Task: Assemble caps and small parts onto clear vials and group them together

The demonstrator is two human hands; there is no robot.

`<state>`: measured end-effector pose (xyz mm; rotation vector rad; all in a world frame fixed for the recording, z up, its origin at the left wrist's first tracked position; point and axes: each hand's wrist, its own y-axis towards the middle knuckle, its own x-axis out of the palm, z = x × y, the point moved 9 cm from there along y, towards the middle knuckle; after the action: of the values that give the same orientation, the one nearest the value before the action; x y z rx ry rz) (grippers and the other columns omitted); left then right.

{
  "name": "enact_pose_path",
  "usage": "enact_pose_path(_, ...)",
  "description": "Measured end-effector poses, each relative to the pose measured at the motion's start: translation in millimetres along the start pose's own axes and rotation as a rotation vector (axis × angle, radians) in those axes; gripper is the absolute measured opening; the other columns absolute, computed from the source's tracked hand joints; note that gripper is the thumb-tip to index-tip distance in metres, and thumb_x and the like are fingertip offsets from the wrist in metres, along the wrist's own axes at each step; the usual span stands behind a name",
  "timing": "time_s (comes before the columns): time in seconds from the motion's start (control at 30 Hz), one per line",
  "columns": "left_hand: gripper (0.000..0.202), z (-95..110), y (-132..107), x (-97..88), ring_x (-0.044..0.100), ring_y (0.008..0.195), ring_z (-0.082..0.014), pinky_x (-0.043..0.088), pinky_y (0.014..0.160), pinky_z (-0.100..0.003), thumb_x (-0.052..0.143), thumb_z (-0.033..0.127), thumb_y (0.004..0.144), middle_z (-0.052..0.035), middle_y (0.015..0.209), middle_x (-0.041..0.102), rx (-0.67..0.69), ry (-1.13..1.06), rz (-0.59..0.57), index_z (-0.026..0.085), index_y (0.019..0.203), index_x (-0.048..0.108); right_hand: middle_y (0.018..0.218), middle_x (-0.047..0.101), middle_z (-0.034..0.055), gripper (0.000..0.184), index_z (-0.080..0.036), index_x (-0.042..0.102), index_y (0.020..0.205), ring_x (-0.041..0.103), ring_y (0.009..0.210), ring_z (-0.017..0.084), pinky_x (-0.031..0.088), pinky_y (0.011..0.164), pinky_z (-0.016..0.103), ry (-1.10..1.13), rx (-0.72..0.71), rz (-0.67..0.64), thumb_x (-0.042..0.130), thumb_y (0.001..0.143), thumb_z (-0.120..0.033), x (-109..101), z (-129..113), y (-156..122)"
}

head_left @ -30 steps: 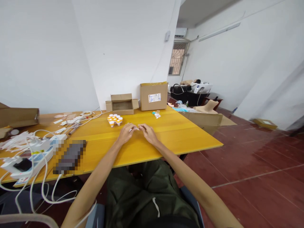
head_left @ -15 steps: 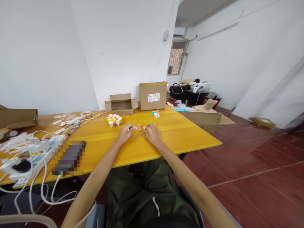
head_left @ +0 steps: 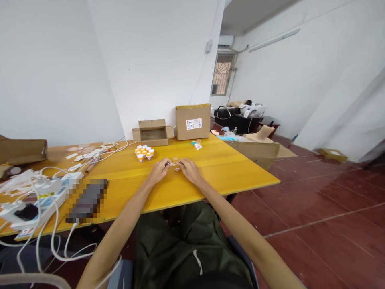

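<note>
My left hand [head_left: 160, 170] and my right hand [head_left: 187, 169] rest on the yellow table [head_left: 228, 168] with their fingertips pinched together around a tiny pale part [head_left: 174, 165] between them. What the part is I cannot make out. A small clear cup [head_left: 175, 159] stands just beyond my fingertips. A cluster of several small orange-and-white capped bottles [head_left: 144, 152] sits behind my left hand. A few more small parts [head_left: 197, 145] lie farther back to the right.
An open flat cardboard box [head_left: 154, 133] and a taller closed box [head_left: 193, 121] stand at the table's far edge. White cables and a power strip [head_left: 39, 192] crowd the left side, with a blurred dark object [head_left: 87, 199]. More cardboard [head_left: 258, 150] lies beyond the right edge.
My hands were together, parted half a second ago to show the clear cup between them, and have come back together with fingertips touching just in front of the cup.
</note>
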<state>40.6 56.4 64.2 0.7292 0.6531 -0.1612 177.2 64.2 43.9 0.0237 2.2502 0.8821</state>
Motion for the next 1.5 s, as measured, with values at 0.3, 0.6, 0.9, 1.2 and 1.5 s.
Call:
enact_pose_path(0.3, 0.026, 1, 0, 8.9, 0.05, 0.055, -0.0116, 0.043, 0.057, -0.024, 0.052, 0.04, 0.091, 0.0028, 0.063, 0.058, -0.025, -0.241, -0.039, 0.018, 0.081, 0.063, 0.069, 0.069, -0.0004, 0.027, -0.021, 0.068, 0.077, 0.063, 0.062, 0.016, 0.053, 0.064, 0.029, 0.805, 0.181, -0.086, 0.074, 0.073, -0.046, 22, 19, 6)
enact_pose_path(0.6, 0.027, -4, 4, 15.0, 0.05, 0.05, -0.0085, 0.042, 0.05, -0.021, 0.062, 0.045, 0.085, 0.003, 0.065, 0.061, -0.091, -0.529, -0.032, 0.018, 0.089, 0.059, 0.07, 0.07, 0.001, 0.037, -0.02, 0.071, 0.079, 0.062, 0.061, 0.014, 0.053, 0.063, 0.029, 1.016, 0.243, -0.089, 0.083, 0.062, -0.051, 24, 15, 6)
enact_pose_path(0.9, 0.028, -9, 5, 13.6, 0.051, 0.05, -0.0079, 0.042, 0.051, -0.021, 0.067, 0.043, 0.082, 0.0027, 0.067, 0.062, -0.146, -0.565, -0.044, 0.018, 0.091, 0.059, 0.078, 0.073, 0.0029, 0.039, -0.02, 0.074, 0.085, 0.064, 0.069, 0.015, 0.053, 0.067, 0.029, 1.052, 0.25, -0.078, 0.085, 0.06, -0.048, 25, 16, 4)
enact_pose_path(1.2, 0.025, -8, 4, 14.6, 0.05, 0.046, -0.0076, 0.042, 0.049, -0.021, 0.069, 0.039, 0.079, 0.0023, 0.066, 0.066, -0.158, -0.593, -0.04, 0.018, 0.086, 0.058, 0.082, 0.074, 0.0024, 0.041, -0.02, 0.075, 0.086, 0.066, 0.074, 0.017, 0.053, 0.069, 0.03, 1.065, 0.291, -0.083, 0.088, 0.054, -0.041, 33, 23, 4)
enact_pose_path(1.5, 0.029, -15, 3, 5.7, 0.052, 0.043, -0.009, 0.042, 0.045, -0.022, 0.067, 0.045, 0.079, 0.001, 0.066, 0.068, -0.195, -0.508, 0.072, 0.018, 0.087, 0.061, 0.084, 0.075, 0.0042, 0.038, -0.021, 0.074, 0.085, 0.065, 0.069, 0.016, 0.056, 0.071, 0.033, 1.035, 0.31, 0.023, 0.085, 0.059, -0.045, 19, 30, 6)
